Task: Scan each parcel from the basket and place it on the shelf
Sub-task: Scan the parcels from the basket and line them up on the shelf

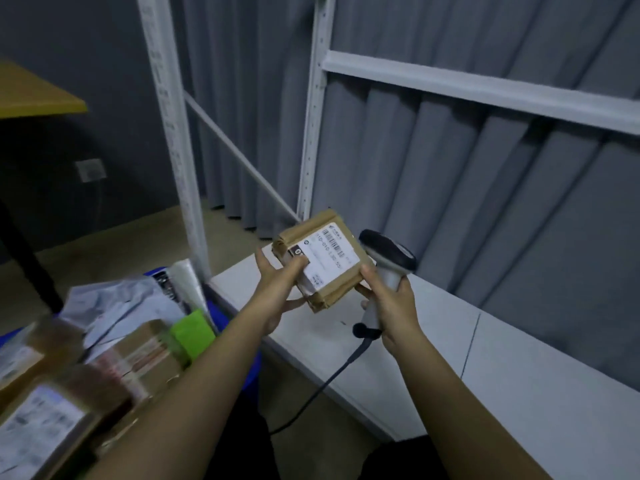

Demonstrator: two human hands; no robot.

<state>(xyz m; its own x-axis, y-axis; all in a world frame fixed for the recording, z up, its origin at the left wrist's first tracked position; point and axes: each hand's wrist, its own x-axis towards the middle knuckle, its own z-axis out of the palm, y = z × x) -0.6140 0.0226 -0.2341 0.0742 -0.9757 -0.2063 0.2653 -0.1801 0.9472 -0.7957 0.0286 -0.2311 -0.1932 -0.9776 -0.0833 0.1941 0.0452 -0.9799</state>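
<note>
Head view: left hand grips taped cardboard parcel, seemingly light and stiff, by its 8 o'clock edge; right hand holds barcode scanner.

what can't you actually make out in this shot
All in the head view:
- Label on the held parcel: print too small; left hand thumb covers its corner.
- Scanner: trigger hidden by the right hand.
- Basket: mostly hidden under piled parcels, which are blurred and cut by the left edge.
- Scanner cable: end disappears behind the left arm.
</note>
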